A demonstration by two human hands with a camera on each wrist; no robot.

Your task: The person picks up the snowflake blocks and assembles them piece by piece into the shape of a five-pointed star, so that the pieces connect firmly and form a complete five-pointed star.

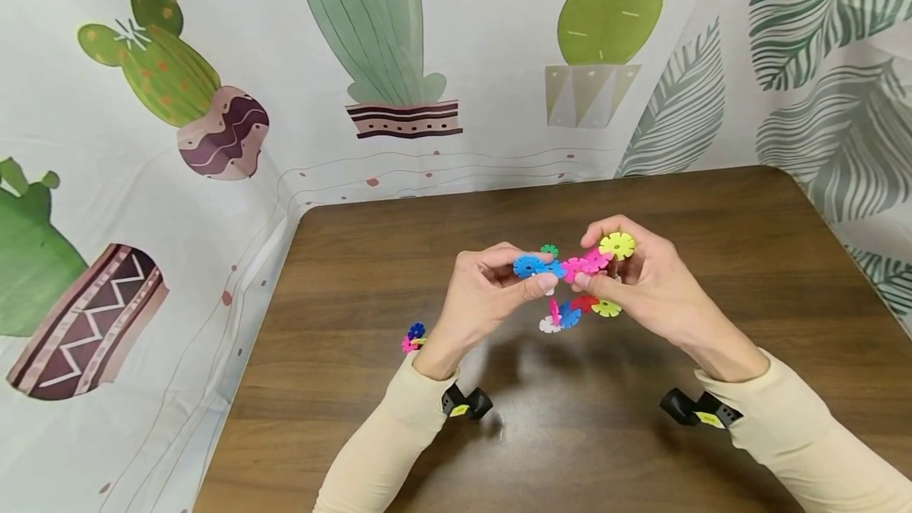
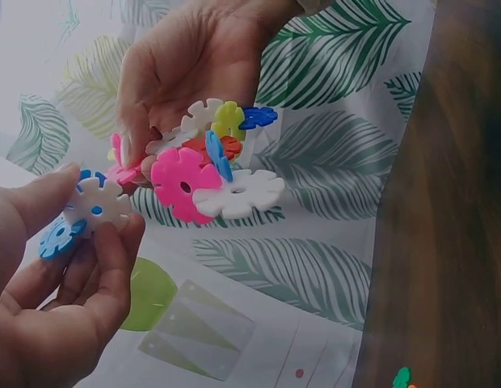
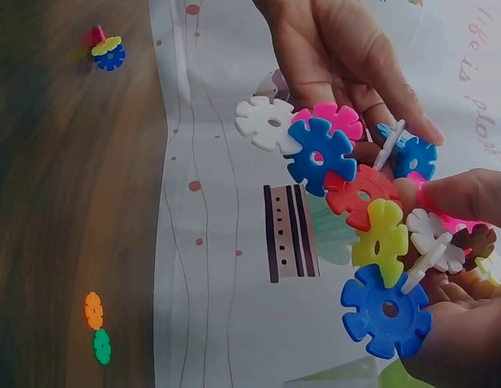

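Note:
Both hands hold notched, flower-shaped plastic discs in the air above the table. In the head view my left hand point(image 1: 484, 287) pinches light blue discs point(image 1: 529, 266) between thumb and fingers; a white disc point(image 2: 111, 196) is with them in the left wrist view. My right hand point(image 1: 655, 283) grips a chain of slotted-together discs by a pink disc point(image 1: 574, 269). From it extend a yellow disc point(image 1: 617, 245), a red disc point(image 3: 347, 192), a dark blue disc point(image 3: 364, 319) and a white disc point(image 3: 258, 121). The two groups meet between the hands; whether they interlock I cannot tell.
A small joined cluster of blue, pink and yellow discs point(image 1: 416, 331) lies on the brown wooden table point(image 1: 342, 418), left of the left forearm. Behind the hands are a green disc point(image 1: 549, 249) and an orange disc point(image 3: 93, 309). A cactus-print cloth point(image 1: 499, 157) hangs behind the table.

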